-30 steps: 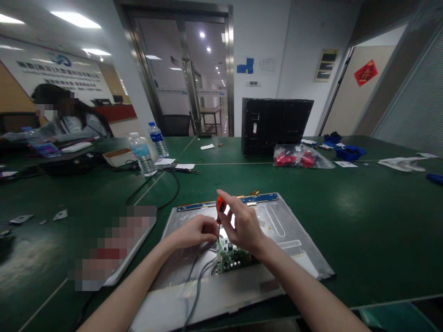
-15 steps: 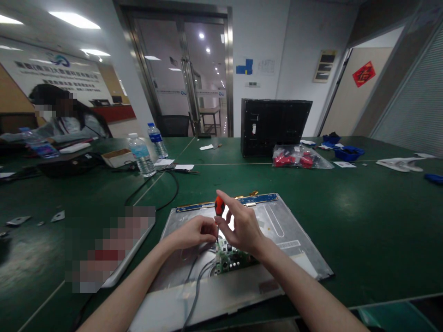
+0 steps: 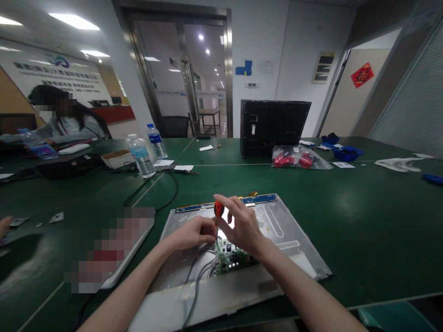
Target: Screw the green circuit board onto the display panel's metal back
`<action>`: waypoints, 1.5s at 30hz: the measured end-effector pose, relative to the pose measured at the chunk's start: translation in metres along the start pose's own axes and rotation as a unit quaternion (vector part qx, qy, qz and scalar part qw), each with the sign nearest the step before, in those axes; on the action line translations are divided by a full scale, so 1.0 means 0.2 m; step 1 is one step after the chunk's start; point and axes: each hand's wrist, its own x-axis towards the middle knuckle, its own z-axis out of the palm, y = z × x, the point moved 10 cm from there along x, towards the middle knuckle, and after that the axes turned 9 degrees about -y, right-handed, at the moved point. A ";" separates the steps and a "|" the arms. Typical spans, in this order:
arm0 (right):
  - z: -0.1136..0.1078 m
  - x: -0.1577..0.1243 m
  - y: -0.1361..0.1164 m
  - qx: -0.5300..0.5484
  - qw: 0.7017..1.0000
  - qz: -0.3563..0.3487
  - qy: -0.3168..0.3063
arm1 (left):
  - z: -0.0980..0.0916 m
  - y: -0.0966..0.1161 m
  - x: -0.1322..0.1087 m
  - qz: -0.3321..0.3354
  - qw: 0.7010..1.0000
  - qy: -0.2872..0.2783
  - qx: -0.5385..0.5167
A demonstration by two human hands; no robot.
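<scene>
My right hand (image 3: 244, 226) grips an orange-and-black screwdriver (image 3: 218, 208), its index finger over the top of the handle. The screwdriver stands nearly upright, with its tip at the upper left corner of a green circuit board (image 3: 228, 263). Curled beside the lower shaft is my left hand (image 3: 197, 232), fingertips pinched together; what they hold is hidden. The board lies on a silvery metal display panel (image 3: 277, 221), and grey cables (image 3: 198, 286) run from its left side toward me. A narrow blue circuit strip (image 3: 265, 199) lines the panel's far edge.
Left of the panel lies a blurred-out flat object (image 3: 114, 253) with a black cable (image 3: 176, 189). Water bottles (image 3: 141, 157) stand farther back. A black monitor casing (image 3: 275, 127) and a plastic bag of red parts (image 3: 299, 157) are across the table. Another person (image 3: 65, 115) sits at far left.
The screwdriver handle and my right index finger are slightly lower. Part of another hand has come into view at the left edge. My left hand stays by the shaft.
</scene>
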 end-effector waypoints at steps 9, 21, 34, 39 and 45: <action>0.01 0.00 0.01 0.006 1.000 -0.004 -0.002 | 0.01 0.02 0.00 0.008 0.999 -0.010 -0.052; 0.00 -0.01 -0.01 0.038 0.999 -0.014 -0.009 | 0.02 0.03 0.00 0.014 0.998 -0.018 -0.062; 0.00 -0.01 0.01 0.004 1.000 -0.008 0.008 | 0.01 0.04 0.00 0.017 0.998 -0.010 -0.055; 0.02 -0.01 0.00 0.032 0.999 -0.004 -0.015 | 0.01 0.04 0.00 0.018 0.998 -0.011 -0.064; 0.02 -0.01 0.03 0.028 1.000 0.006 0.008 | 0.01 0.04 0.00 0.012 0.998 -0.010 -0.057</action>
